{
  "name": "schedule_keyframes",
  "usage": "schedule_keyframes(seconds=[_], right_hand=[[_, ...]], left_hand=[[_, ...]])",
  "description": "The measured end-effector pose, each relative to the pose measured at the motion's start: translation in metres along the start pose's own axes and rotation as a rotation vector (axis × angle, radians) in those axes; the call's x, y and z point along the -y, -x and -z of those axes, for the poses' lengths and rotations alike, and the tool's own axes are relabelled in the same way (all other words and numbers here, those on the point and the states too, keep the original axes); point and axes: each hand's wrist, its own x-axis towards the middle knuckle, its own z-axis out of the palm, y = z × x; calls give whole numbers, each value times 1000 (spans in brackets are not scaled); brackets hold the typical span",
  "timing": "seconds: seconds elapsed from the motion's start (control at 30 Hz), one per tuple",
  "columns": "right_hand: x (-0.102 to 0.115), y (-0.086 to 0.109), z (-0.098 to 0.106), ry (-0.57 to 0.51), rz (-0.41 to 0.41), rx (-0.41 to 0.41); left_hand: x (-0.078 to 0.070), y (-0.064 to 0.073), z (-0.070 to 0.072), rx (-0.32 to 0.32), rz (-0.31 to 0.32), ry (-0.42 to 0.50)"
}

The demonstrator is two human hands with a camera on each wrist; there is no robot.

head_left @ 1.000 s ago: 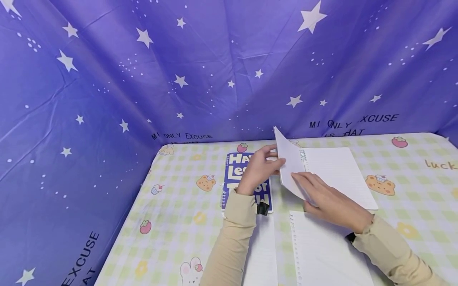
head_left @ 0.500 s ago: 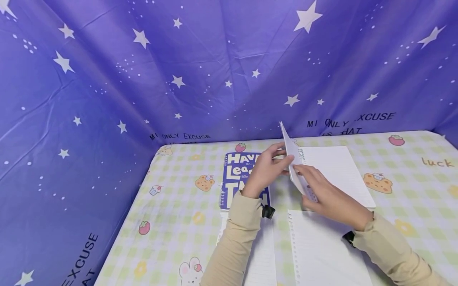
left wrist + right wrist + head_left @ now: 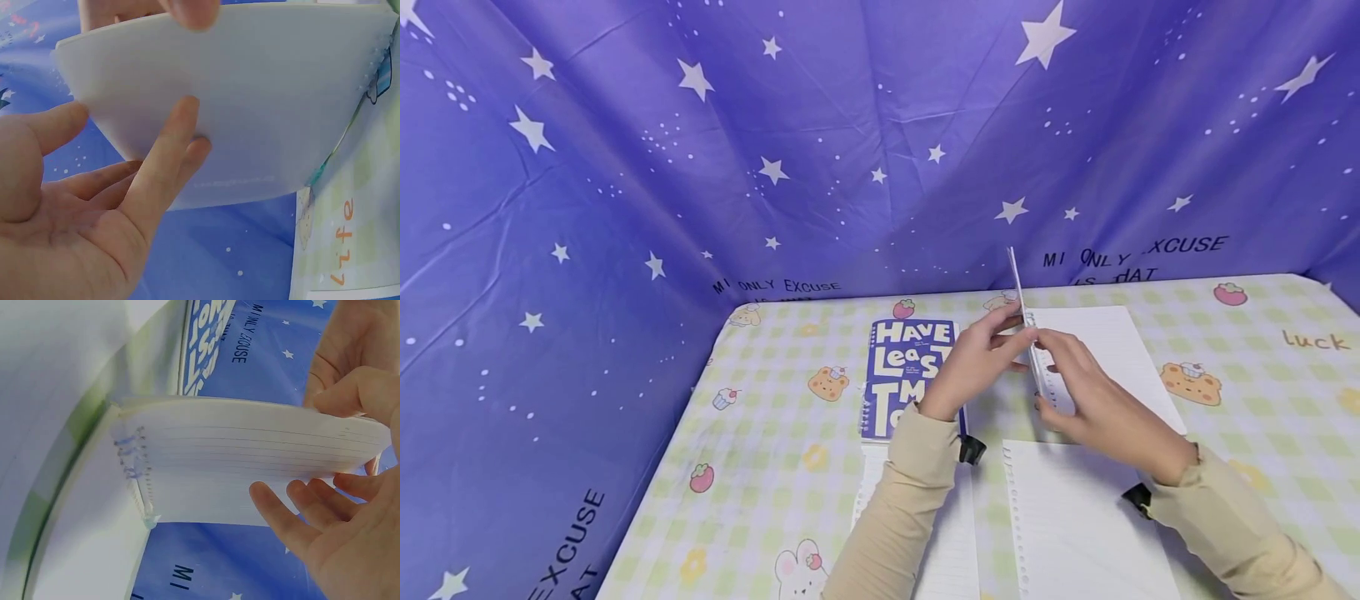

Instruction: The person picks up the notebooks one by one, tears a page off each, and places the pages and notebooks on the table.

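A spiral notebook (image 3: 1101, 350) lies open on the table, its right half flat with lined pages showing. Its other half stands nearly upright; the lined inner page (image 3: 212, 456) faces the right wrist camera and the pale outer side (image 3: 262, 112) the left one. My left hand (image 3: 973, 362) holds this raised half from the left, fingers against the outer side and thumb at the edge. From the right, my right hand (image 3: 1101, 408) pinches it, thumb hooked over the edge and fingers on the lined page.
A blue notebook with big white letters (image 3: 895, 367) lies left of the hands. Two loose sheets lie nearer, a punched lined sheet (image 3: 1082, 508) and another sheet (image 3: 951, 525) partly under the left sleeve. A purple starred curtain (image 3: 865, 125) rises behind the checked tablecloth (image 3: 760, 467).
The raised half of the notebook has swung rightward from leaning left to almost edge-on. Both hands have moved with it, the left farther right, so more of the blue notebook's cover shows.
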Motion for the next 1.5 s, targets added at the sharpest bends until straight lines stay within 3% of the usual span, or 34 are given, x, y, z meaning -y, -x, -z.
schedule_keyframes(seconds=[0.3,0.57,0.8,1.1,1.27,1.5], right_hand=[[5,-2,12,-48,-21,-57],[4,1,25,-42,-45,-89],[-3,5,35,-52,-29,-92],[-12,8,48,-60,-29,-92],[-16,9,52,-59,-56,-93],[-23,10,60,-100,-137,-95]], left_hand=[[5,-1,-10,47,-29,-108],[11,-1,-17,69,-31,-281],[16,-2,-21,153,-58,-287],[24,-4,-27,197,-88,-333],[28,-5,-30,228,-121,-416],[33,-7,-38,213,-186,-608]])
